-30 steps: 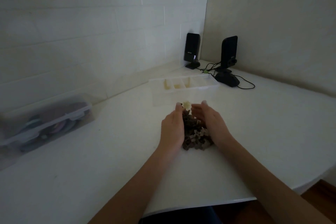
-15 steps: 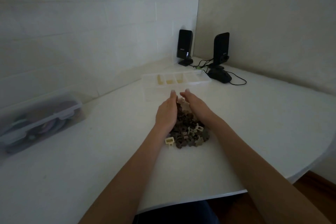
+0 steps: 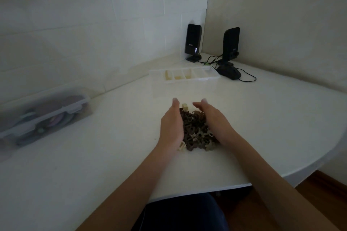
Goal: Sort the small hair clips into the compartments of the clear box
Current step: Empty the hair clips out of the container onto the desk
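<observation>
Head view: left hand (image 3: 171,127) and right hand (image 3: 214,120) flank a heap of small hair clips (image 3: 195,129) on the white desk (image 3: 112,146), palms facing in, fingers straight and close together, cupping the heap from both sides; neither grip pinches a single clip. Clear box (image 3: 185,75) sits farther back on the desk, well apart from the heap, lid off or open, hard to tell which. Its row of compartments shows pale yellowish contents in the left three, probably light clips already sorted; right-hand compartments look bare, though dim light makes that unsure.

Progress: early. Nearly all clips are in the heap, so most sorting is left.

Clips: tiny claw-type, mostly dark brown, with some cream and beige ones mixed in; one pale clip (image 3: 185,106) sits at the far tip of the heap between the fingertips, another cream one (image 3: 181,146) lies at the near edge by the left wrist. Tangled, likely to snag on each other.

Also on the desk: two black speakers (image 3: 193,42) in the corner, lidded storage tub (image 3: 43,116) at left
</observation>
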Demonstrator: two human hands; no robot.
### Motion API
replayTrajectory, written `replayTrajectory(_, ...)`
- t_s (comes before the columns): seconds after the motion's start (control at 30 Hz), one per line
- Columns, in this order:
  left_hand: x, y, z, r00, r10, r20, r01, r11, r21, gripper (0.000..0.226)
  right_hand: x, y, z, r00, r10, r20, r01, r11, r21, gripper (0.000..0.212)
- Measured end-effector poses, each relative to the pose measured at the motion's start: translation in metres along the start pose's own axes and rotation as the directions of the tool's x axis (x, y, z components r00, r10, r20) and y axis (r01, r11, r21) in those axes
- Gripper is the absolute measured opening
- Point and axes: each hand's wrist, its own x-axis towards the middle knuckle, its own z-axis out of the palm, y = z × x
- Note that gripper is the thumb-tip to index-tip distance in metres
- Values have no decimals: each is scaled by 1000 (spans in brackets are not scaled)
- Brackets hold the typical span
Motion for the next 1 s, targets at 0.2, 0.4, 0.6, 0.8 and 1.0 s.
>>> replayTrajectory(0.2, -10, 0, -7, 995, 93, -38, -84, 977, 197, 57, -6, -18, 30, 1000, -25, 15, 24, 999, 31, 52)
replayTrajectory(0.4, -13, 0, -29, 989, 72, -128, -63, 995, 72, 55, 7, -22, 37, 991, -38, -132, 54, 992, 115, 57)
replayTrajectory(0.6, -22, -7, -31, 990, 81, -118, -75, 996, 56, 58, 25, -29, 28, 997, -35, 68, 47, 979, -198, 61)
replayTrajectory(0.8, -2, 3, -41, 995, 60, -85, -55, 997, 59, 50, 10, -25, 23, 975, -65, 213, 101, 982, -161, 62)
replayTrajectory(1.0, 29, 9, -49, 994, 39, 97, -60, 973, 222, 61, -57, -22, 20, 966, 98, -237, -79, 993, 90, 52)
